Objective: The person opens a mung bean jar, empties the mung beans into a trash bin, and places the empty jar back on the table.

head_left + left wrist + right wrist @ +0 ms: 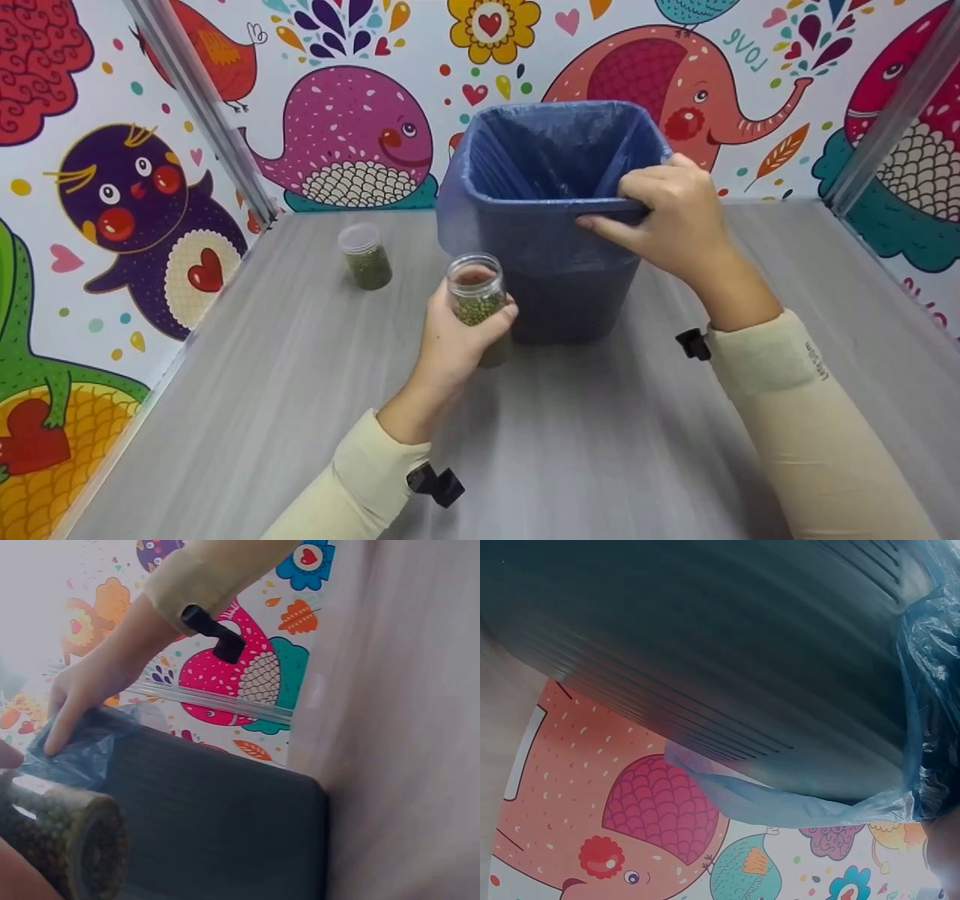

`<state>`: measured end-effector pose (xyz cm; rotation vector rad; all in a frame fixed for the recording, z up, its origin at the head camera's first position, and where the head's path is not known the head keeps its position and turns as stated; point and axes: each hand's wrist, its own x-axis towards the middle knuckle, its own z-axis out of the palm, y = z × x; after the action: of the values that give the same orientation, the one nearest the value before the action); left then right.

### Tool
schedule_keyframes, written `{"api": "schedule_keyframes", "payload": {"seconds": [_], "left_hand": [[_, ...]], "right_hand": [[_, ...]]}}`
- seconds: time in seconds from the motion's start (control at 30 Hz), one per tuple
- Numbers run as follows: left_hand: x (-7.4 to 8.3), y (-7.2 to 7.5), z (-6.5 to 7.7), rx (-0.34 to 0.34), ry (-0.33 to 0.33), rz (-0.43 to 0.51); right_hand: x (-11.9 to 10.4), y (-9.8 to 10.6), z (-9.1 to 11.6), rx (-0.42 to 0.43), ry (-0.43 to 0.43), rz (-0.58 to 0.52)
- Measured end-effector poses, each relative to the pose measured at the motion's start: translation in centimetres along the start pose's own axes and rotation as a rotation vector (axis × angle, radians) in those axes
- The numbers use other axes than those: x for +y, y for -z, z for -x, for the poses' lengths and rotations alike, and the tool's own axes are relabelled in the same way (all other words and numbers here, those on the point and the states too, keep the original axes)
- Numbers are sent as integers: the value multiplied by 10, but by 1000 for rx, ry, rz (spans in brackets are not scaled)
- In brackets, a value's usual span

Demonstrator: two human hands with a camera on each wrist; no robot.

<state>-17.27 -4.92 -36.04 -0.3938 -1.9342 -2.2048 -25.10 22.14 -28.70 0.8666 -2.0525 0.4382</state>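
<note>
My left hand (469, 322) grips a clear jar (478, 289) that has no lid on and holds green beans. It is held slightly tilted, just in front of a dark trash bin (570, 300). A blue plastic liner (480, 225) is folded over the bin's rim. At the bin's right front corner, my right hand (671, 214) pinches the rim and liner, thumb outside and fingers over the edge. In the left wrist view the jar's base (97, 847) faces the camera with beans inside. The right wrist view shows mostly the bin's side (705, 652) and the liner's loose edge (780, 806).
A second jar (366, 256) of green beans, with a pale lid, stands on the grey wood-look table (300, 390) left of the bin. Behind the table rises a wall (420, 45) printed with cartoon animals. Metal strips (202, 112) edge the wall panels.
</note>
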Motion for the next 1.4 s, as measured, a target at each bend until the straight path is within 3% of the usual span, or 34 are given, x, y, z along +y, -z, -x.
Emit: {"api": "schedule_keyframes", "payload": {"seconds": [0.33, 0.53, 0.7, 1.03, 1.4], "left_hand": [[29, 18, -22, 118, -108, -27], [49, 33, -56, 194, -99, -162], [56, 46, -85, 222, -110, -243], [79, 53, -124, 150, -124, -405], [103, 34, -159, 89, -115, -858]], "right_hand": [[-1, 0, -1, -6, -14, -23], [-2, 0, 0, -3, -25, -25], [-3, 0, -2, -22, -20, -16], [-3, 1, -4, -52, -55, -12], [-5, 1, -4, -51, -66, -17]]}}
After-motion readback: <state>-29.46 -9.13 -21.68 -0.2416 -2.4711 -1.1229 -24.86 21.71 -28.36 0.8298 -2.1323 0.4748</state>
